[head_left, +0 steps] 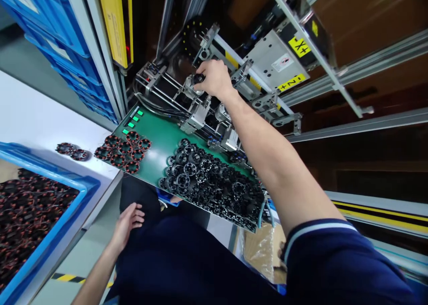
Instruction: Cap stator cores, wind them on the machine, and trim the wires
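My right hand (215, 78) reaches far forward into the machine, its fingers closed on a small black round part (199, 78) sitting at a metal fixture (191, 88). My left hand (129, 222) rests low on my dark trouser leg, fingers loosely spread and holding nothing. On the green machine table (160, 138) lies a group of copper-wound stator rings (123, 152) at the left and a large heap of black ring parts (214, 182) at the right.
A blue crate (50, 233) full of wound stators stands at lower left on a white bench (30, 117), with two loose stators (72, 151) beside it. Stacked blue bins (60, 42) and a yellow light curtain (115, 24) stand behind. Axis carriage with yellow labels (284, 59) overhangs.
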Tool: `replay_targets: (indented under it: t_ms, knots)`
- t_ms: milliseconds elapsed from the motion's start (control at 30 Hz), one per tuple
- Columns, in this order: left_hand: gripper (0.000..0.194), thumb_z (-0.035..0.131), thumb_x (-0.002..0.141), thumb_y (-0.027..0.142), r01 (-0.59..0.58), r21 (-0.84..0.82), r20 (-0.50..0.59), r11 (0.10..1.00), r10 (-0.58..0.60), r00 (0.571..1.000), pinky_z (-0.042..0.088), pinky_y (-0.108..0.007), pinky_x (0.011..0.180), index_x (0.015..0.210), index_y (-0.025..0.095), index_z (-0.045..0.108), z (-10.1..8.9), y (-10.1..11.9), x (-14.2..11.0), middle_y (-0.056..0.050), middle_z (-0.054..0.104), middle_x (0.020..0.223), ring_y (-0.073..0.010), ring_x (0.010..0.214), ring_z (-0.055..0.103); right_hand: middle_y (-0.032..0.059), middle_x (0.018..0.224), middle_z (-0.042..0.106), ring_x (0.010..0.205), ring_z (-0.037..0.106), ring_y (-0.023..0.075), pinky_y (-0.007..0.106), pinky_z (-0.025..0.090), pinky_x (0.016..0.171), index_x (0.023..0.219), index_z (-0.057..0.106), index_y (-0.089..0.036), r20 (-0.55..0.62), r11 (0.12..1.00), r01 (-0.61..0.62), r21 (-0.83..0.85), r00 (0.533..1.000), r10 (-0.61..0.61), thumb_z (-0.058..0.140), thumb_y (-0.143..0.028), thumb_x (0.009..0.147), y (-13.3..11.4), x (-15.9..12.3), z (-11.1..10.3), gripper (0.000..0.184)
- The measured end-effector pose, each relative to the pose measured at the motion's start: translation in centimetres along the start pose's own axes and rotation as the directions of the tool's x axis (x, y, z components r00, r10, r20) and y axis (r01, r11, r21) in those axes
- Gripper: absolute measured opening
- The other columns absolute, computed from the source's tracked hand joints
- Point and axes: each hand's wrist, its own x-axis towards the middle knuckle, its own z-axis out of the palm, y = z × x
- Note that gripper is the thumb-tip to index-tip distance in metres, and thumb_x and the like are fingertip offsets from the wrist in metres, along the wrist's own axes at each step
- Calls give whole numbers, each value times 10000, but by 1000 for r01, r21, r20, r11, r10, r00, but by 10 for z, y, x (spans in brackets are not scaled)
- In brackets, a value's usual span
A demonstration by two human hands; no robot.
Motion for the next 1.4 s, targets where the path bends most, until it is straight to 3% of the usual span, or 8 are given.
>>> replay_targets:
  t_ms: [167,333,567,800,967,1100,1200,1400]
  knots:
    - [927,991,528,940,-15,67,-23,998,17,1000,446,-243,474,979,160,772,-3,-14,21,-16,709,656,-143,476,582,94,1190,922,1298,865,463,691,631,1287,1059,898,-271,133,999,18,46,991,-23,1010,-296,699,15,26,-7,378]
    - [912,956,574,958,-33,125,-7,992,34,999,408,-265,456,962,151,781,-6,-11,32,-13,670,602,-140,419,522,192,1501,875,1447,796,471,684,614,1333,1472,867,-193,181,999,41,-22,983,-36,950,-439,866,16,11,2,660]
    - [999,833,603,1088,-100,287,47,953,91,995,418,-263,475,958,156,779,-4,-1,24,-36,682,603,-156,432,557,306,2076,52,1883,175,653,958,307,1423,1957,250,-20,238,981,-7,-193,970,54,735,-739,1016,-22,-48,45,1280]
    - [906,927,715,980,-274,529,356,803,83,931,627,-318,718,1110,165,894,26,39,-13,-152,893,927,-260,768,842,198,2027,388,1850,374,492,768,330,1516,1971,356,-157,170,986,164,34,971,-167,585,-755,1125,30,-145,-55,1061]
    - [624,875,1003,783,-573,492,559,655,267,785,705,-417,953,1282,225,906,102,76,-70,-100,921,1047,-299,924,879,141,1748,755,1587,725,426,672,521,1425,1728,728,-255,36,969,46,244,998,-57,682,-782,1120,81,-341,-104,806]
    - [326,807,1142,575,-913,358,758,194,511,406,686,-442,953,1232,290,937,212,93,-93,-65,925,1153,-293,972,858,122,1511,871,1415,806,476,779,613,1286,1592,823,-359,125,967,-151,204,984,127,830,-630,1058,114,-455,-77,598]
    - [247,832,1135,462,-918,303,880,-255,445,167,669,-478,1031,1277,284,927,292,83,-85,-109,878,1307,-361,1275,788,151,1398,878,1365,809,492,800,619,1238,1580,815,-319,185,964,-234,124,960,210,839,-576,1062,129,-491,-42,578]
    - [224,887,1088,396,-783,340,930,-521,308,199,624,-628,1097,1220,217,912,360,48,-63,-227,781,1477,-466,1412,664,121,1312,907,1320,796,537,890,533,1240,1586,790,-453,49,918,-245,311,969,242,933,-650,955,140,-505,-9,677]
